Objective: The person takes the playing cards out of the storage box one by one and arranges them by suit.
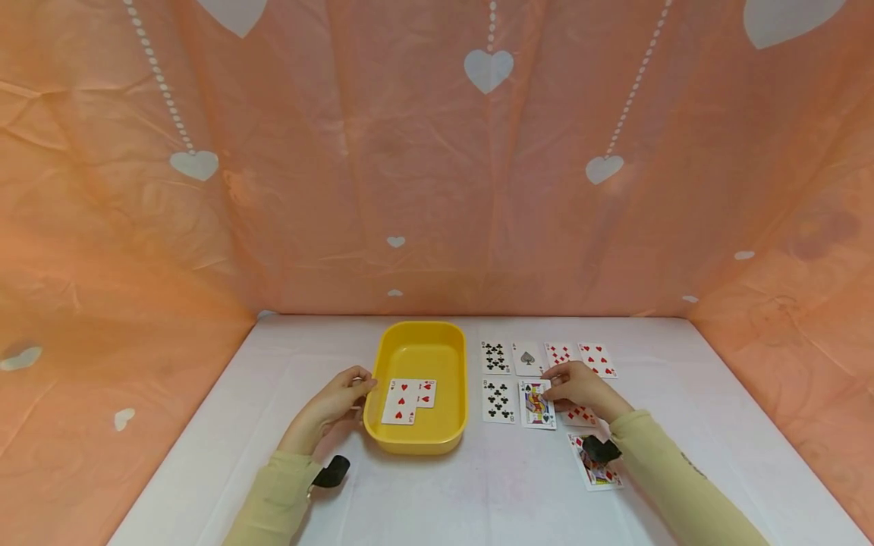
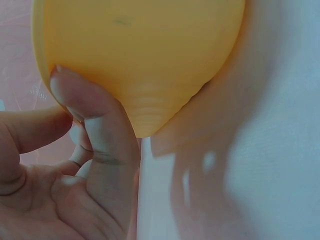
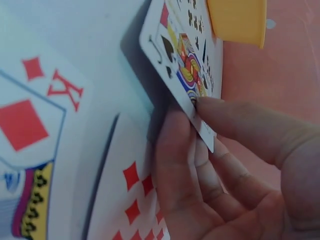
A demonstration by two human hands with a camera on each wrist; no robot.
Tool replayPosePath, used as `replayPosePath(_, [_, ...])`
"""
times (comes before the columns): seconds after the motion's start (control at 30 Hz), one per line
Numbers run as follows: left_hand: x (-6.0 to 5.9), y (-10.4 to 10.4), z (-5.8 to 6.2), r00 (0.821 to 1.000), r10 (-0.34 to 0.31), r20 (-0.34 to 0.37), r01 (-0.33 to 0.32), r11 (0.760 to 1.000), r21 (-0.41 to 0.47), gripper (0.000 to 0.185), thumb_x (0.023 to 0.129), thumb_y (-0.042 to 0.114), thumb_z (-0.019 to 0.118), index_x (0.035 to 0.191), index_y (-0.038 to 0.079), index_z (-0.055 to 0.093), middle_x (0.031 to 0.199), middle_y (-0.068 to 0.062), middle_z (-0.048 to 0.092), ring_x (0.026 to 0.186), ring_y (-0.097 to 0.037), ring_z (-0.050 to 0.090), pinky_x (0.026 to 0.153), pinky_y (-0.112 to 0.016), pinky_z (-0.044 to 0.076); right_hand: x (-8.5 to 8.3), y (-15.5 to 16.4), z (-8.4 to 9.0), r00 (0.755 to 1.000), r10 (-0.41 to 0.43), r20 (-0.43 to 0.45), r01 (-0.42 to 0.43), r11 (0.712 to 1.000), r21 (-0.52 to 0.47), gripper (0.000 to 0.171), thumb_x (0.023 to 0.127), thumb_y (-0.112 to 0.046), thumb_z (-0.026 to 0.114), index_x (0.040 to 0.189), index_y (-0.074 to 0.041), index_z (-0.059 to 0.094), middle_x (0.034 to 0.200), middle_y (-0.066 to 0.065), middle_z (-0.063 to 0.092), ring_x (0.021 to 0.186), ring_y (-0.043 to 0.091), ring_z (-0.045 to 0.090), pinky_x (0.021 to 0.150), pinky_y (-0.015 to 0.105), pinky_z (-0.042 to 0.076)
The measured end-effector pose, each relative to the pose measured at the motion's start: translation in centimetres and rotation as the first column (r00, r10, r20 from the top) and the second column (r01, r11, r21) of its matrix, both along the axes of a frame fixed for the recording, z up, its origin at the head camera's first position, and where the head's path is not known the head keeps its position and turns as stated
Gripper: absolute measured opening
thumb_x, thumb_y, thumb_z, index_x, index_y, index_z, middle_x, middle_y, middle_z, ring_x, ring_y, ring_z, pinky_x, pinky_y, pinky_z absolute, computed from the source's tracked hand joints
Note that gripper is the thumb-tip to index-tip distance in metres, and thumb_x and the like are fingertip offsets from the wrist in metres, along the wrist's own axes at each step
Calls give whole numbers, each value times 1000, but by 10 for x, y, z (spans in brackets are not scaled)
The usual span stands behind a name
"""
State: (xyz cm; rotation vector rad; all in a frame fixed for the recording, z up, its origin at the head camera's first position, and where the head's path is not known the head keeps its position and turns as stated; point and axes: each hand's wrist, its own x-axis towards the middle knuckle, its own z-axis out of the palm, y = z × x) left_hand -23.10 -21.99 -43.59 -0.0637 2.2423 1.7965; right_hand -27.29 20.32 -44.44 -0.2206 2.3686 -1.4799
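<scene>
A yellow plastic tray (image 1: 432, 434) stands on the white-covered table, and its left rim is pinched between thumb and fingers of my left hand (image 1: 334, 402). In the left wrist view the thumb lies against the outside of the tray wall (image 2: 145, 55). Inside the tray a three of hearts (image 1: 396, 413) overlaps another hearts card (image 1: 429, 391). Right of the tray, my right hand (image 1: 583, 388) pinches a jack of spades (image 1: 536, 413) by its edge. The right wrist view shows that jack (image 3: 175, 65) tilted up off the table, thumb on its face.
Two clubs cards (image 1: 498, 402), an ace of spades (image 1: 528, 359), a diamonds card (image 1: 558, 353) and a six of hearts (image 1: 598, 360) lie face up. Another diamonds card (image 1: 580, 417) is partly under my right hand. A king of diamonds (image 1: 592, 474) lies nearer me. Orange cloth (image 1: 437, 189) encloses the table.
</scene>
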Motion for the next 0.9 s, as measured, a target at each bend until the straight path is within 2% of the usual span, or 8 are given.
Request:
replayPosePath(0.3, [0,2,1,1000,2,-2,-2,1000,12,13,100,10,48,105,-3,45,77,-7,51,56,-15,46,50,-26,43,4,-3,4,999,-38,-31,39,999,34,37,78,6,72,111,14,58,81,9,53,68,18,63,65,35,56])
replayPosePath(0.63, [2,2,5,1000,-2,4,2,1000,-12,19,100,14,49,107,-3,44,80,-9,52,58,-17,48,51,-27,45,3,-1,4,998,-44,-47,47,997,54,35,80,3,71,112,12,59,85,11,62,67,20,64,64,35,56])
replayPosePath(0.9, [-1,2,2,1000,20,16,-20,999,-25,16,100,13,49,106,-1,46,80,-9,52,61,-16,49,52,-26,45,3,4,5,997,-32,-67,36,997,63,29,85,2,66,111,14,59,87,13,67,68,20,63,63,35,55])
